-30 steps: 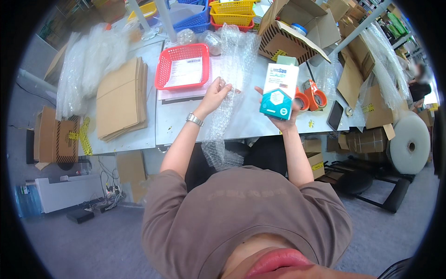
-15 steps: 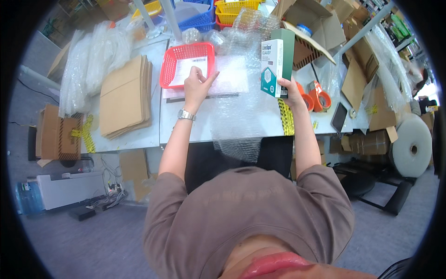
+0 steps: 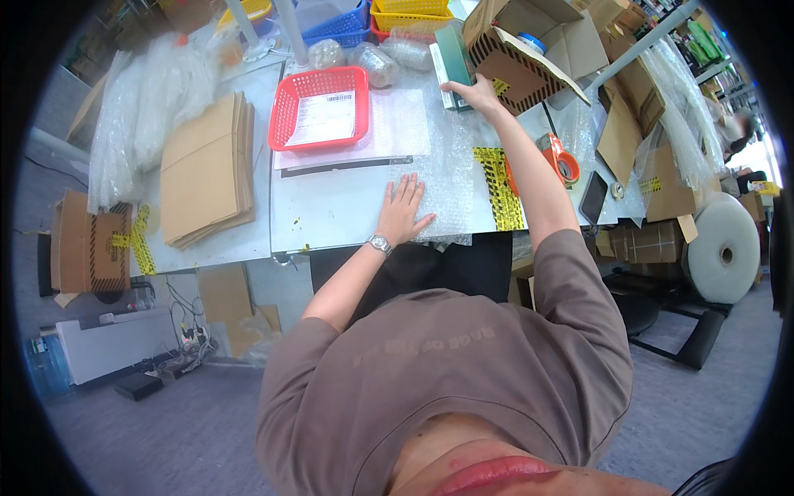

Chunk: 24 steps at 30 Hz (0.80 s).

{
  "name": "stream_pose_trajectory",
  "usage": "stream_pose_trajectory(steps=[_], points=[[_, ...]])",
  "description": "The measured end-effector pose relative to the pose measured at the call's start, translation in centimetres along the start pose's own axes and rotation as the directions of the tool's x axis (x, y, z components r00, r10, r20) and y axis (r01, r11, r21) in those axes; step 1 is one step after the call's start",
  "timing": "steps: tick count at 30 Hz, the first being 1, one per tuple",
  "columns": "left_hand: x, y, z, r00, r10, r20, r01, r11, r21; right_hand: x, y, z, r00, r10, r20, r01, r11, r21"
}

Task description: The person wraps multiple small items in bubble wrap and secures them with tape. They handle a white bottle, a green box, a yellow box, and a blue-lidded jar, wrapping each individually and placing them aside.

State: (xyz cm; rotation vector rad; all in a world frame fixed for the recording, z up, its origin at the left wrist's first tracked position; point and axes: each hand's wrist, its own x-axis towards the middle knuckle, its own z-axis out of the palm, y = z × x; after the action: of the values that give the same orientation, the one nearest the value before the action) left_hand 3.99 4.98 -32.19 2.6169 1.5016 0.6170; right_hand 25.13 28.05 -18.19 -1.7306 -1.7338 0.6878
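My right hand (image 3: pixel 477 93) reaches to the far side of the table, its fingers closed around a green box (image 3: pixel 454 56) and a narrower white box (image 3: pixel 440 74) held together. Beneath them runs a sheet of bubble wrap (image 3: pixel 451 169). Nearer the front edge, my left hand (image 3: pixel 403 212) lies flat on the wrap, fingers spread, holding nothing. A red plastic basket (image 3: pixel 361 124) with a printed paper slip (image 3: pixel 318 118) in it stands beyond the left hand, on some pale sheets (image 3: pixel 405 124).
An open carton (image 3: pixel 517 83) stands right of the boxes. Orange tape dispensers (image 3: pixel 565 163) and a phone (image 3: pixel 594 197) lie at the right. Flat brown cardboard (image 3: pixel 207 174) is stacked at the left, with plastic wrap (image 3: pixel 157 107) behind. Bubble-wrapped bundles (image 3: pixel 374 64) sit at the back.
My right hand has carried the boxes away from me to the far end of the wrap. My left hand has left the basket, come nearer and spread flat on the wrap.
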Motion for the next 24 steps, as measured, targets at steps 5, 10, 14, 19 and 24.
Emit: stream_pose_trajectory(steps=[5,10,14,19,24], points=[[-0.1,-0.4,0.4,1.000,0.004,-0.007,-0.004,1.000,-0.001,-5.4,-1.7,-2.2,0.773,0.236,0.588,-0.608,0.539,0.583],[0.0,-0.1,0.8,0.967,-0.254,0.010,0.238,0.889,-0.390,-11.6,2.2,-0.7,0.712,0.144,0.687,-0.697,0.261,0.668],[3.7,0.0,-5.2,0.829,-0.533,0.166,0.141,-0.088,-0.986,-15.3,3.8,0.9,0.552,-0.255,0.794,-0.754,0.255,0.606],[5.2,-0.6,-8.2,0.899,-0.409,0.155,0.081,-0.194,-0.978,-17.9,7.1,6.0,0.545,-0.436,0.716,-0.648,0.322,0.690],[5.4,-0.1,-7.0,0.694,-0.701,0.167,0.039,-0.194,-0.980,-18.8,5.3,3.6,0.752,-0.237,0.615,-0.591,0.169,0.789]])
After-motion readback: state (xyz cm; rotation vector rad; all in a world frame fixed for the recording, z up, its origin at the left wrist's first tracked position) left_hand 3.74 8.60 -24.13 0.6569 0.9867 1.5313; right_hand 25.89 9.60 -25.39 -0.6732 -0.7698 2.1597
